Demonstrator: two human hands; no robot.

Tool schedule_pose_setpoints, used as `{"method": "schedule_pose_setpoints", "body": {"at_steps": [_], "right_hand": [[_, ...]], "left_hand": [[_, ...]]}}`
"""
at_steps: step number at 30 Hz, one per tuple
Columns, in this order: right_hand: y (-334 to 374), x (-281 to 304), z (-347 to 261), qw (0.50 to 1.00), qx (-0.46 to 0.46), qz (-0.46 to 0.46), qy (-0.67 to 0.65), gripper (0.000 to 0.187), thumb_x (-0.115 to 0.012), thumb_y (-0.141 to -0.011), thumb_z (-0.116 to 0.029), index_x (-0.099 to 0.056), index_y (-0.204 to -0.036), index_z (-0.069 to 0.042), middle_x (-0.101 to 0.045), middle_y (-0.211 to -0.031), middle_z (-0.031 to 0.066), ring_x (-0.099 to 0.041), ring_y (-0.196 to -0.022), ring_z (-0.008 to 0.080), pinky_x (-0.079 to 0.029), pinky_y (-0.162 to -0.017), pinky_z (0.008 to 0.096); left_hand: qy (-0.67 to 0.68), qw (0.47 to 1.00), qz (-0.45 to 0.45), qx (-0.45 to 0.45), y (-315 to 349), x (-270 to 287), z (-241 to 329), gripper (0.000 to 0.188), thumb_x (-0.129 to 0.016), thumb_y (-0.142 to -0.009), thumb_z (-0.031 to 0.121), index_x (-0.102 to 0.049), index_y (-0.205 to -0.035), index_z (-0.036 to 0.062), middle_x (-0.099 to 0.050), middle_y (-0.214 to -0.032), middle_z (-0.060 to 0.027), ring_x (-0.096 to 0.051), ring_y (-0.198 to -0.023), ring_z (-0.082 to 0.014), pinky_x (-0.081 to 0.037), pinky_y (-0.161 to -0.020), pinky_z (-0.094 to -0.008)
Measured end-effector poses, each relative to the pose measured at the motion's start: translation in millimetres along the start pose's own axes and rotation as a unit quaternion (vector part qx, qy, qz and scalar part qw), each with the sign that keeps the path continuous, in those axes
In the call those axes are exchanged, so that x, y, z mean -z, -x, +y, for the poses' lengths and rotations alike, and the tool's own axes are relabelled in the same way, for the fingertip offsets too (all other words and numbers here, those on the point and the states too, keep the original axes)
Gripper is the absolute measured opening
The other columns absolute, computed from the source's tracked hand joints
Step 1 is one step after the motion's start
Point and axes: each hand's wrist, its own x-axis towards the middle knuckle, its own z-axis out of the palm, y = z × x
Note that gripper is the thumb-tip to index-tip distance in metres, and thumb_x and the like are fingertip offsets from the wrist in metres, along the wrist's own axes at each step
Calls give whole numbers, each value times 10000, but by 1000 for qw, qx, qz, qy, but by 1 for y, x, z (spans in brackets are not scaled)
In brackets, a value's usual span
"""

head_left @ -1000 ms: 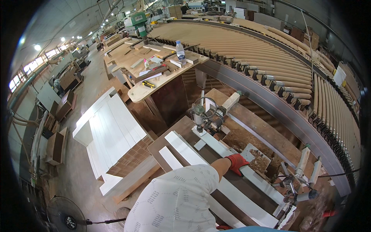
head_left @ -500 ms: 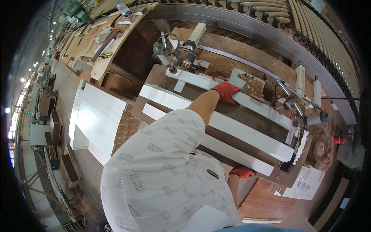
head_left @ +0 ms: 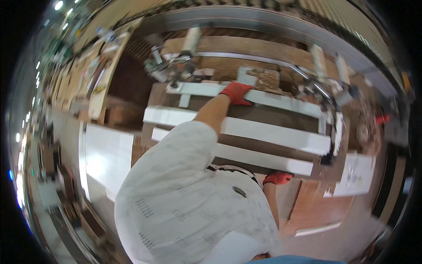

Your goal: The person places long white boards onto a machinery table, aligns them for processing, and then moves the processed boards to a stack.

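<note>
The left hand (head_left: 236,92) grips the far white board (head_left: 281,100) on the workbench (head_left: 325,200), seemingly positioning it, while the right hand (head_left: 277,177) rests closed at the near edge, its hold unclear.

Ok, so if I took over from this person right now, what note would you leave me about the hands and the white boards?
Left hand: red glove, arm stretched out, lying on the far white strip. I cannot tell if its grip is closed.
Right hand: red glove, at the near edge of the nearest white strip; grip unclear too.
Middle white strip: between them, untouched.
Done: all three strips lie side by side, apart, across the brown bench.
Left: probably settling the far strip by the metal fixture, where the left hand is.
</note>
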Motion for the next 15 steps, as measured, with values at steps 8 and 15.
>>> {"method": "schedule_pose_setpoints", "body": {"at_steps": [8, 15], "right_hand": [[2, 1, 6, 983, 139, 41, 112, 510, -534, -988, -384, -550, -1245, 56, -621, -1206, 257, -594, -1069, 356, -453, -940, 404], [6, 5, -3, 989, 77, 37, 118, 555, -553, -976, -384, -468, -1349, 18, -583, -1279, 264, -571, -1147, 387, -438, -974, 414]], "left_hand": [[-10, 1000, -3, 13, 12, -8, -5, 859, -762, -711, 569, -527, -1359, 57, -640, -1238, -179, -629, -1105, -333, -506, -946, -415], [-32, 994, -93, 49, 3, 1, 17, 904, -746, -724, 591, -465, -1404, 65, -627, -1250, -178, -607, -1135, -325, -494, -945, -411]]}}
